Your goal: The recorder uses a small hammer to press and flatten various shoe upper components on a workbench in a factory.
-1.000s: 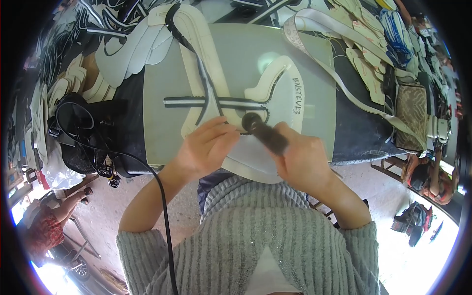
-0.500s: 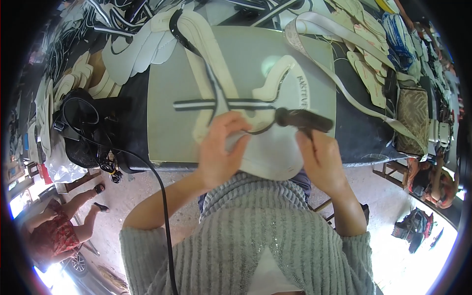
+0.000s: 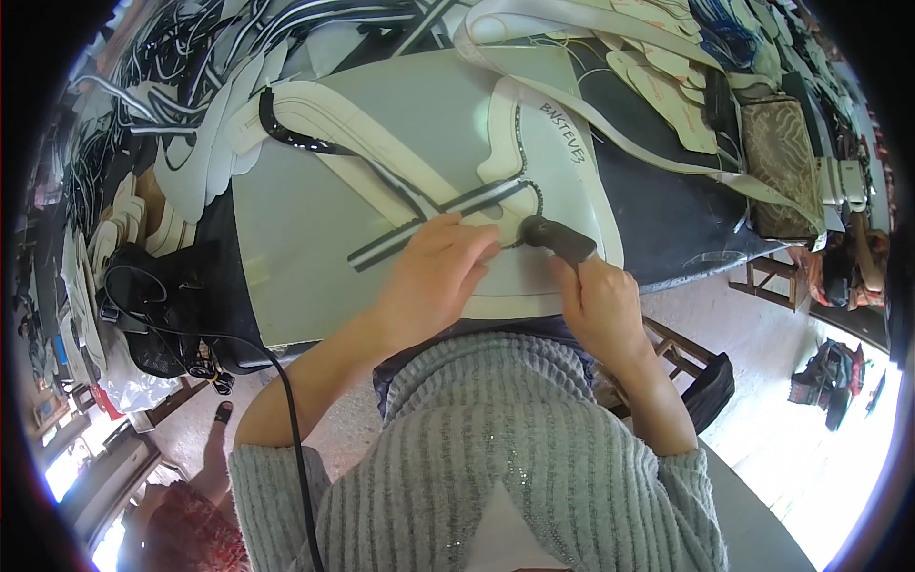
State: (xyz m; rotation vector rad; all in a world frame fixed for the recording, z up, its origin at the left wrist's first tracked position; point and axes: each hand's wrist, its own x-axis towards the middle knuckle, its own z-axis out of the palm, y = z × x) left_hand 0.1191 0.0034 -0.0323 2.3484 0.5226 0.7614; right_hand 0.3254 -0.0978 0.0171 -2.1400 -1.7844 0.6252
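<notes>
My right hand (image 3: 607, 305) is closed round the handle of a dark hammer (image 3: 562, 238). The hammer's round head rests at the edge of a cream shoe-upper or sole piece lying on a white sole-shaped board (image 3: 581, 205). My left hand (image 3: 434, 272) lies just left of the head, its fingers pressed together on crossing black-and-white straps (image 3: 486, 195); its fingertips are partly hidden. A dark beaded edge (image 3: 519, 133) runs along the cream piece. Another strap, glossy black (image 3: 295, 141), lies over a curved cream piece (image 3: 372, 133).
A grey-green work board (image 3: 286, 286) lies under everything on a black table (image 3: 667, 219). Bundled straps (image 3: 334, 17) and stacked cream soles (image 3: 667, 100) fill the back. A long pale band (image 3: 648, 162) loops at right, near a patterned box (image 3: 782, 162). A black cable (image 3: 291, 410) hangs at left.
My view has turned, so the board appears tilted. The white board now lies farther onto the work board. My left fingers have come together; the hammer head has settled beside them.
</notes>
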